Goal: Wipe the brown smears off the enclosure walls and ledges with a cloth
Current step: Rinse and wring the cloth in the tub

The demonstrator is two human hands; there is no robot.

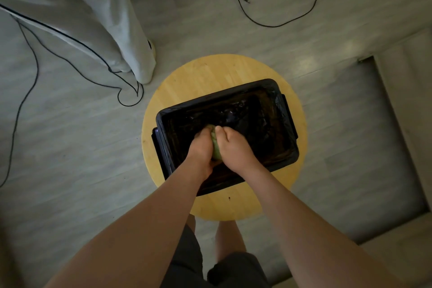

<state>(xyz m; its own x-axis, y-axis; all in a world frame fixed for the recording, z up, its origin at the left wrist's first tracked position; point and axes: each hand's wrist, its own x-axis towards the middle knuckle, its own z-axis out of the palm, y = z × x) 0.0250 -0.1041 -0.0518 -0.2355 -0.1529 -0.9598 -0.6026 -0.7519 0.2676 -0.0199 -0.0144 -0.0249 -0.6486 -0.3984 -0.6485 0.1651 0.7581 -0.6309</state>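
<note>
Left of the black tub [288, 112], a pale draped fabric [98, 21] hangs to the floor, and thin black cables [28, 96] loop beside it. Over the tub's near-left part your left hand [200, 147] and right hand [236, 148] are pressed together. Both are curled round the green cloth [215, 147], which shows only as a strip between them. The tub sits on a round wooden stool [198, 77].

I judge you are wringing or bunching the cloth between wipes, not wiping. Next you need a clean face of cloth turned outward and one hand free to carry it to a smeared wall.

No brown smears can be made out: the tub's lined inside is dark and glossy, and your hands hide most of the cloth. Right of the tub a pale-edged dark shape [395, 128] is cut off, and I cannot tell whether it is the enclosure.
</note>
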